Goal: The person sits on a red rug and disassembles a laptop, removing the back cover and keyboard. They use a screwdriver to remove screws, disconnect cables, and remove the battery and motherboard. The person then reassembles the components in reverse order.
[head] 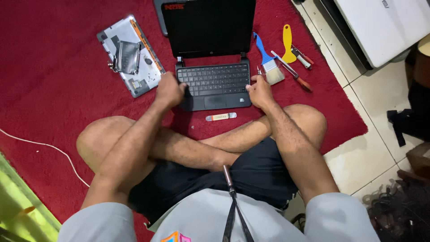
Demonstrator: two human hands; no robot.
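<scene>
Black laptop (214,67) at upper centre of frame; left hand (169,89) and right hand (260,91) each clamped on its base edges.

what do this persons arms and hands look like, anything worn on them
Both arms are bare from the hands up to short, light grey sleeves at the shoulders. The left hand and right hand wear no gloves; no watch, ring or band is visible on either. The forearms are hairy.
</scene>
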